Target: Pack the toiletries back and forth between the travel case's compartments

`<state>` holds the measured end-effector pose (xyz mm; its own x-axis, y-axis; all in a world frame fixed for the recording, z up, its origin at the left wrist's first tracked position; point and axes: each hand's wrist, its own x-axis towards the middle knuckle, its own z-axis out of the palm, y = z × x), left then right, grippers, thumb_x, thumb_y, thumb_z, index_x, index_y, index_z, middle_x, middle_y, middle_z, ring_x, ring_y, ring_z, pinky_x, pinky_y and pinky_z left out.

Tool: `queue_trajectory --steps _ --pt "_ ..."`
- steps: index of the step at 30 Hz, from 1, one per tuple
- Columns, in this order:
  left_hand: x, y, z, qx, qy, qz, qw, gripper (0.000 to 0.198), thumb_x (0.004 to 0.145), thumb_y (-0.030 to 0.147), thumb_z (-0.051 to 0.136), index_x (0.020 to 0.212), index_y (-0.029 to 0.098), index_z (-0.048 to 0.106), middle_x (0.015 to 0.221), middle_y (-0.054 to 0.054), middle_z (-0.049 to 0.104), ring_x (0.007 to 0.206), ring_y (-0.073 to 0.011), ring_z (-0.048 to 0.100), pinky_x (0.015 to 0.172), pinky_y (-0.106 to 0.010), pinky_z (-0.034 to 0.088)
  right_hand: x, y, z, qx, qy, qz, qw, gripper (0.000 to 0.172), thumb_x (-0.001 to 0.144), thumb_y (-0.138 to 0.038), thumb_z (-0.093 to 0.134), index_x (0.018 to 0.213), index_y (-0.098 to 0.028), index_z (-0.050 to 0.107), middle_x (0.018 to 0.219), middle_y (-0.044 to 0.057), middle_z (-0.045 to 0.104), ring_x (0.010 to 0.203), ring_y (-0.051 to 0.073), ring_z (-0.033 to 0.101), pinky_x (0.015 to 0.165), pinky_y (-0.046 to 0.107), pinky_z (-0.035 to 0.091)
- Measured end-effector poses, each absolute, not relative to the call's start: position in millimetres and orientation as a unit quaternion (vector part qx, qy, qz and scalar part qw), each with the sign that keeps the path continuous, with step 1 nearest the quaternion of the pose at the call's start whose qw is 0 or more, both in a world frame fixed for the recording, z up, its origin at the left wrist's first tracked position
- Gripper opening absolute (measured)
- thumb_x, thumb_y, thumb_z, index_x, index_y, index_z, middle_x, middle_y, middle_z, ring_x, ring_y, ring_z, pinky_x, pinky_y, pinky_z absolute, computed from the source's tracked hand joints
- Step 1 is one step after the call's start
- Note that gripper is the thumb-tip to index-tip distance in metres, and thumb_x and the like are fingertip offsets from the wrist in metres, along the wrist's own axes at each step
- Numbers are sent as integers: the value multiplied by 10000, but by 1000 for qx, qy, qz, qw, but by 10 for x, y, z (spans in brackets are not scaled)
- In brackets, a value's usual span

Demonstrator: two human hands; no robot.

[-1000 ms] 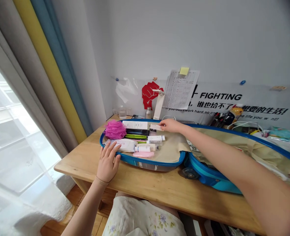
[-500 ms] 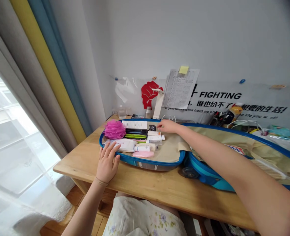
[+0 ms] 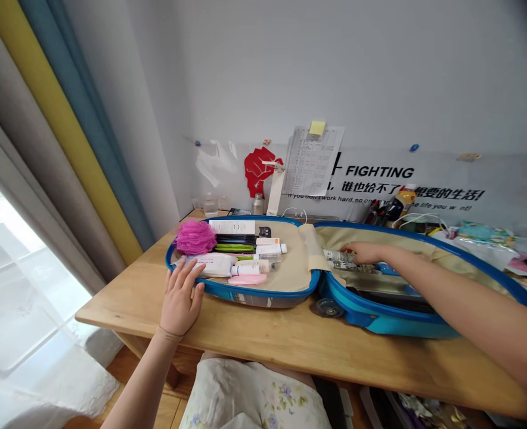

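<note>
An open blue suitcase with beige lining lies across the table. My left hand rests with spread fingers on the front rim of its left half. In that half lie a pink bath puff, a white packet of wipes, several white tubes such as one tube, a pink oblong item, green-and-black items and a white box. My right hand reaches into the right half, its fingers closed at a clear plastic pack. A blue item lies beside it, partly behind my forearm.
The wooden table stands against the wall. Behind the suitcase are a clear cup, a metallic bottle, an orange-labelled bottle and cables. Bagged items lie at the back right. A curtain hangs left.
My right hand has moved from the left half of the suitcase into the right half. Its flap no longer hides more contents there. My left hand stays on the rim; the view has shifted right.
</note>
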<state>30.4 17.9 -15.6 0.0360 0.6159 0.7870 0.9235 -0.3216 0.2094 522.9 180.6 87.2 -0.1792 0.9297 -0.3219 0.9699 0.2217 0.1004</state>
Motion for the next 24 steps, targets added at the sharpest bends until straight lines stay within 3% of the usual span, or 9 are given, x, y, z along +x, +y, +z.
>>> queue_trajectory --steps 15,24 --pt "304 172 -161 -693 -562 -413 181 393 983 331 374 1310 230 567 1404 -99 555 1406 -277 384 1191 -500 229 5304 2096 623 629 748 -157 144 348 933 -402 568 1202 -184 602 1237 79 609 1072 193 608 919 402 534" --pt "292 190 -169 -699 -547 -417 193 382 983 313 381 1308 226 561 1390 -105 563 1408 -284 379 1187 -502 235 5932 2062 932 717 691 -40 82 334 936 -390 567 1209 -201 598 1255 87 600 1072 181 605 917 396 534"
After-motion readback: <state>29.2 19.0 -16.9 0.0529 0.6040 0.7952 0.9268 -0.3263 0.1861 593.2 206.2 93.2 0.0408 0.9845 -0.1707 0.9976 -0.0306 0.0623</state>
